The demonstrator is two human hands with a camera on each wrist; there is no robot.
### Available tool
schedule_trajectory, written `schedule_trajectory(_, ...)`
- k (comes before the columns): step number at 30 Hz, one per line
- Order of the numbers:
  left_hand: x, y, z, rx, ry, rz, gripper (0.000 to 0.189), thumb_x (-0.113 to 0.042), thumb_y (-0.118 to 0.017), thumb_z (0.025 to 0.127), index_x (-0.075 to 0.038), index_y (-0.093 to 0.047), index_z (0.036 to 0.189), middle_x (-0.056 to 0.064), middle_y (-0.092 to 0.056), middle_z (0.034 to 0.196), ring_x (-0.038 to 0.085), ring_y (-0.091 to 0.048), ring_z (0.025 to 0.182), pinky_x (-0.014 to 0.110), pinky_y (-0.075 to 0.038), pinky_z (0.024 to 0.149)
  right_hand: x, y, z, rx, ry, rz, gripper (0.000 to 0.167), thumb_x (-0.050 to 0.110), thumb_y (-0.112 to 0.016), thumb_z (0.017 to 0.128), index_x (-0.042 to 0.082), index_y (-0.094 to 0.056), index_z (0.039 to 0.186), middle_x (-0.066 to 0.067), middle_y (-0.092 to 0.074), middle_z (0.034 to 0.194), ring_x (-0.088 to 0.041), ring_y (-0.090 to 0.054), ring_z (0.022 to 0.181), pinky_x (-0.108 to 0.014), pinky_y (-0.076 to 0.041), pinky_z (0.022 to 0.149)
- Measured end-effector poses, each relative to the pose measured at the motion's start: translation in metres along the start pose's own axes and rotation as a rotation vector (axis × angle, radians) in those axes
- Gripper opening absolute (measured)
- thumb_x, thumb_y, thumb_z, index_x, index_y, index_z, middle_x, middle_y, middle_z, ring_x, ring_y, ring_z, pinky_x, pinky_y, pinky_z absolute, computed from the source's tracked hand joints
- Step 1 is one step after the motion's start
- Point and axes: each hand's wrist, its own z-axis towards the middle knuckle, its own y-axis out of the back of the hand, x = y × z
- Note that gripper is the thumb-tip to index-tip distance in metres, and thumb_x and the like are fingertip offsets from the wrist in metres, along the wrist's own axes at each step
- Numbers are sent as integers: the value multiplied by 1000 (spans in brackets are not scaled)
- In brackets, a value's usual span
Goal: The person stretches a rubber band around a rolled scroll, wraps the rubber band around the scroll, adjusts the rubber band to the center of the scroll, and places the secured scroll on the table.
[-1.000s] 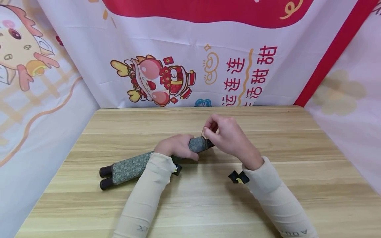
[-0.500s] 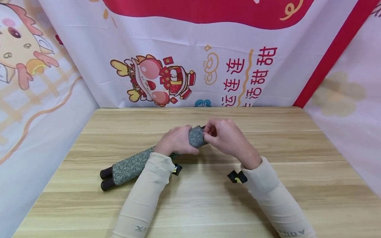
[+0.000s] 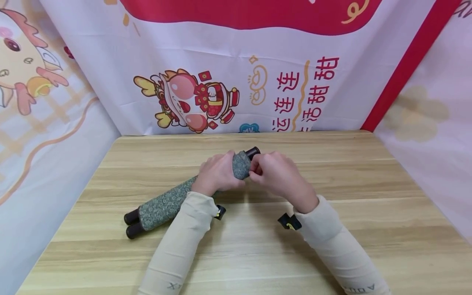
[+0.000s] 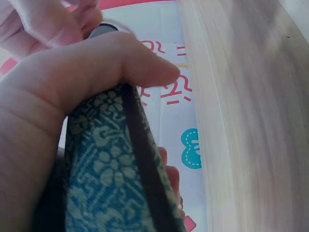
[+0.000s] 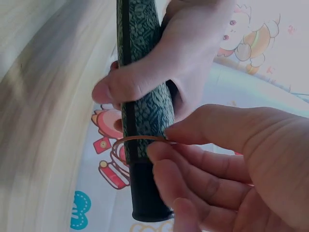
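A rolled scroll with green-grey flower-patterned backing lies aslant across the table. Two dark roller knobs stick out side by side at its left end, and one dark knob shows at the right end. My left hand grips the scroll towards its right end, thumb over the near side. Close by, my right hand pinches a thin brown cord between thumb and fingers. In the right wrist view the cord loops around the patterned roll just above the black knob.
The wooden table has its back edge against a printed white and red cloth. Cloth also hangs along the left and right sides. A small black device is on each sleeved wrist.
The scroll's right end has swung away from me and its dark knob now shows beyond my right hand. My right hand has moved slightly left and down, close to the patterned roll.
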Motion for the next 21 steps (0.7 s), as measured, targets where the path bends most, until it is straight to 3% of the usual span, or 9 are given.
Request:
schedule_trajectory(4, -5, -2, -1, -19, -17, 28, 82, -50, -90, 75, -9, -57, 137, 11, -73, 111, 29, -68, 96, 55, -59, 88, 2, -2, 0, -83, 2, 12, 7, 19, -76, 93, 12, -76, 91, 2, -74, 79, -9, -65, 66, -28, -57, 65)
schedule_trajectory(8, -13, -6, -2, -26, -39, 47, 85, -49, -91, 75, -7, -57, 140, 9, -74, 106, 27, -68, 92, 53, -60, 87, 3, -2, 0, -147, -80, 28, 10, 20, -77, 93, 10, -76, 92, -1, -76, 79, -11, -67, 66, -30, -57, 64)
schedule_trajectory(13, -20, -9, -4, -29, -45, 59, 87, -49, -92, 74, -6, -56, 141, 9, -73, 106, 27, -68, 92, 54, -60, 89, 4, -3, 0, -138, -158, 33, 13, 23, -78, 94, 10, -76, 91, -2, -75, 80, -14, -67, 66, -30, -58, 63)
schedule_trajectory(21, -24, -13, -5, -66, -61, 46, 67, -50, -90, 76, -11, -59, 119, 7, -68, 96, 26, -65, 82, 51, -59, 78, 7, -3, 0, -104, -129, 29, 13, 23, -78, 95, 11, -76, 92, -1, -72, 78, -14, -64, 65, -28, -56, 63)
